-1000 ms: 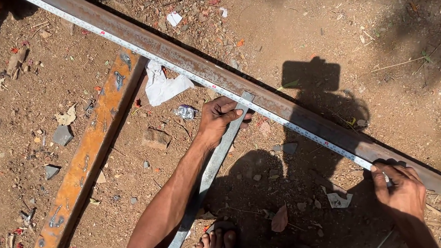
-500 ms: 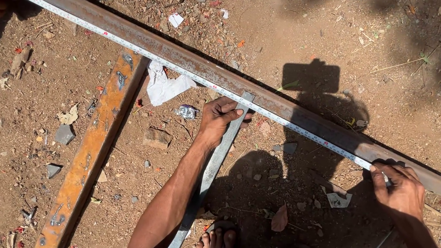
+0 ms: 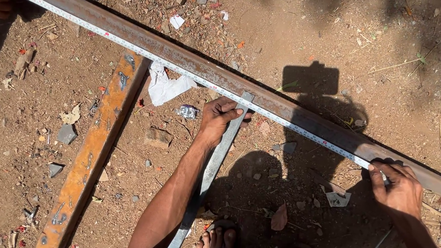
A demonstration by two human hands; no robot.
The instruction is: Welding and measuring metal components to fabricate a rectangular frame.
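While your sandalled feet [image 3: 223,244] stand on the dirt ground [image 3: 336,70], your left hand [image 3: 219,120] curls closed around the top of a grey steel strip [image 3: 208,177] where it meets the long rusty steel bar [image 3: 198,69]. Your right hand [image 3: 400,188] pinches the measuring tape [image 3: 133,47] flat against that bar. Another rusty bar [image 3: 94,149] lies to the left, beyond the crumpled paper [image 3: 164,87].
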